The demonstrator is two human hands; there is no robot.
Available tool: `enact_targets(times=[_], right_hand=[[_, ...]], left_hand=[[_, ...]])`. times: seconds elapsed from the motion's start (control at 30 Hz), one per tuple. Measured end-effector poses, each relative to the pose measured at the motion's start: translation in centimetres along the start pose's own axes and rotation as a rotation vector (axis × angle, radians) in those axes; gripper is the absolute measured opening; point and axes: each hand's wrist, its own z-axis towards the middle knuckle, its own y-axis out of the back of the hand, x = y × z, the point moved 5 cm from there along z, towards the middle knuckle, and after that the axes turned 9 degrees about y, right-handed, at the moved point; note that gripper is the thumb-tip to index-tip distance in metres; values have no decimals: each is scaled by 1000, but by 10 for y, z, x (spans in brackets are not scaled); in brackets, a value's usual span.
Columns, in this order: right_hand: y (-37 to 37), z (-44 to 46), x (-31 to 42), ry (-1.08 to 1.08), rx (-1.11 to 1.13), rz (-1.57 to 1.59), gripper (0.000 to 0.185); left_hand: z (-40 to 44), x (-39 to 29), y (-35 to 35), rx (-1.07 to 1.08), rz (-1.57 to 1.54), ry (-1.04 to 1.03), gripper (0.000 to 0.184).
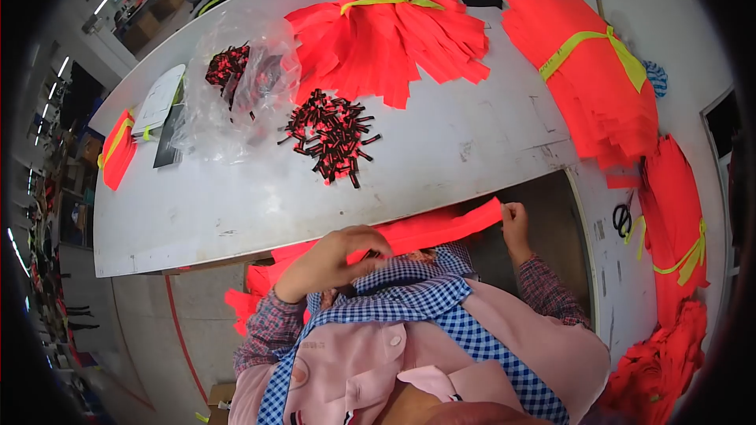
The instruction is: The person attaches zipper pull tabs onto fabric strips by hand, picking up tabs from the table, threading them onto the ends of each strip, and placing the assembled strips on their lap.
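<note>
Neon-red fabric strip (449, 227) at the white table's (425, 149) near edge

On the table, a clear, crinkled plastic bag (268, 83) holds small black-and-red pieces (227, 65); a loose pile (331, 138) of similar pieces lies outside it. At the table's near edge, the right hand (516, 228) pinches the end of the flat, smooth strip. The left hand (339, 258) is half-curled over the red fabric; whether it grips cannot be told. Along the table's far side, a fanned bundle (386, 39) has a yellow-green tie (390, 1).

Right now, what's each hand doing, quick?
Left hand: curled beside the red strip; whether it grips anything can't be told.
Right hand: closed, pinching the strip's end.
</note>
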Motion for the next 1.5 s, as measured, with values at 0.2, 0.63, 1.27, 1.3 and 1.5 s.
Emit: enact_targets(times=[0.2,0.63,1.27,1.3,1.5], right_hand=[[-34,40,72,523,-37,-206,20],[-281,163,166,709,332,-708,39],[-130,3,278,700,300,486,12],[-128,1,285,713,319,448,12],[-118,-10,302,846,373,597,9]], left_hand=[[-20,-92,-3,460,-329,-578,26],[-46,-83,15,450,-367,-589,11],[90,15,42,-818,217,-256,47],[91,10,47,-840,227,-281,42],[48,-4,115,-1318,-421,-200,16]])
